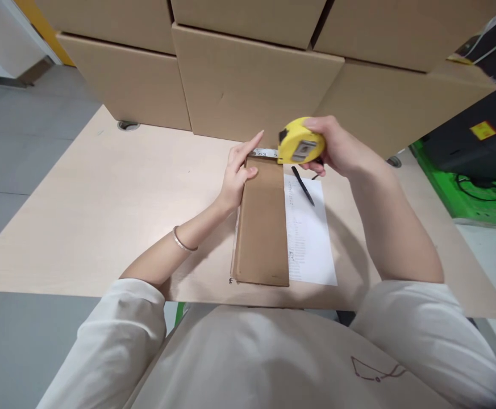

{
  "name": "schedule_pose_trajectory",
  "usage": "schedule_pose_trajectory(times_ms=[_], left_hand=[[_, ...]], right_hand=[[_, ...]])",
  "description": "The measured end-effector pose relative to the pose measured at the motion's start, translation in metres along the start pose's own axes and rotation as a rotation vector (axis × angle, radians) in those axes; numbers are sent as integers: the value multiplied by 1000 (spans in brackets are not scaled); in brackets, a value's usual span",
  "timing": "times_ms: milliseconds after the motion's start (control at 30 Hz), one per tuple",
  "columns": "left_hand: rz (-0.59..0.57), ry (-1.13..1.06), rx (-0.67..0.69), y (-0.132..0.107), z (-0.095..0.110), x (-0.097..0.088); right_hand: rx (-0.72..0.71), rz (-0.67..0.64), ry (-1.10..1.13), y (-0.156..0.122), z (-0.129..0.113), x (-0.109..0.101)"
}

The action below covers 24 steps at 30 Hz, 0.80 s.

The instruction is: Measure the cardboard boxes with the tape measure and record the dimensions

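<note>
A closed brown cardboard box [263,221] lies lengthwise on the table in front of me. My left hand [238,170] grips its far left corner, thumb on the top face and index finger stretched past the far edge. My right hand [330,145] is closed round a yellow tape measure [301,141] at the far right corner. A short, pale blade [265,153] runs from the tape measure along the box's far edge to my left hand; its tip is hidden there. A printed sheet of paper [313,238] lies partly under the box, with a black pen [303,186] across its top.
Large cardboard boxes [251,79] are stacked along the back of the light wooden table [103,193]. Two round cable holes sit near the rear edge. At the right stand dark equipment [456,136] and a green surface [478,193] with a black cable.
</note>
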<state>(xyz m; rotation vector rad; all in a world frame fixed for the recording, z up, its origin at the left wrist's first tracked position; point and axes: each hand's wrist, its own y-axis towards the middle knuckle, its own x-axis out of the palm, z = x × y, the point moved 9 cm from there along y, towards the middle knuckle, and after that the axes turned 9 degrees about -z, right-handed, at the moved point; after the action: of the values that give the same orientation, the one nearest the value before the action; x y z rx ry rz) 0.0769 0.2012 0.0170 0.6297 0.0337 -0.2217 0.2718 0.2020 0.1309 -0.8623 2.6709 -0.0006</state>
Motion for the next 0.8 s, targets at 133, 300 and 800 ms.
schedule_pose_trajectory(times_ms=[133,300,800], left_hand=[[-27,42,57,-3,2,-1],[-4,74,18,-4,0,-1],[27,-110,-21,-2,-53,3]], right_hand=[[22,86,184,-12,37,-24],[-19,101,191,-4,42,-13],[-144,100,35,-4,5,2]])
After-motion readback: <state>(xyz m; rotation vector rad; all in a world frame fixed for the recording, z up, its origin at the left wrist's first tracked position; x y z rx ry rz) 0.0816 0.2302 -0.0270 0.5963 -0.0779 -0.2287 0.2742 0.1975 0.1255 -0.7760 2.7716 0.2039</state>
